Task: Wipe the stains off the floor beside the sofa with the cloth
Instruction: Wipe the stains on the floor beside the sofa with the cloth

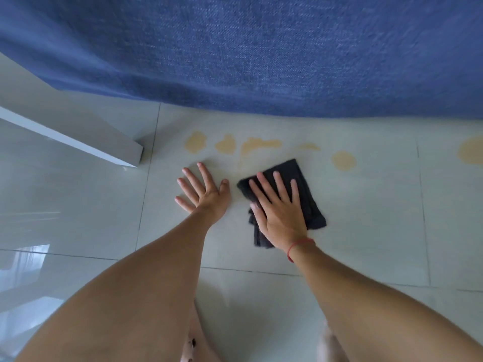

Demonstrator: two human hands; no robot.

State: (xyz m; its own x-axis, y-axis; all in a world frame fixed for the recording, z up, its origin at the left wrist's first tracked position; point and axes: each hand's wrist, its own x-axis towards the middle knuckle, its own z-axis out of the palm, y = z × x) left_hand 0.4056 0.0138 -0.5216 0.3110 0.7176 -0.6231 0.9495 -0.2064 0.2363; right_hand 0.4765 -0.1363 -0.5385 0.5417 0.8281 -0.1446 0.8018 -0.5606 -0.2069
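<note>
Cloth (300, 189), dark and folded, lies flat on the pale tiled floor (366, 231) just short of a row of yellowish stains (261, 146) that runs along the foot of the blue sofa (261, 53). The right hand (278, 211) presses on it, palm down with fingers spread, a red string (298, 246) at its wrist. The left hand (203, 190) rests flat on bare tile beside it, fingers splayed and holding nothing. A white furniture leg (78, 137) stands at the left.

No readable text, labels, brands or numbers anywhere in view.
</note>
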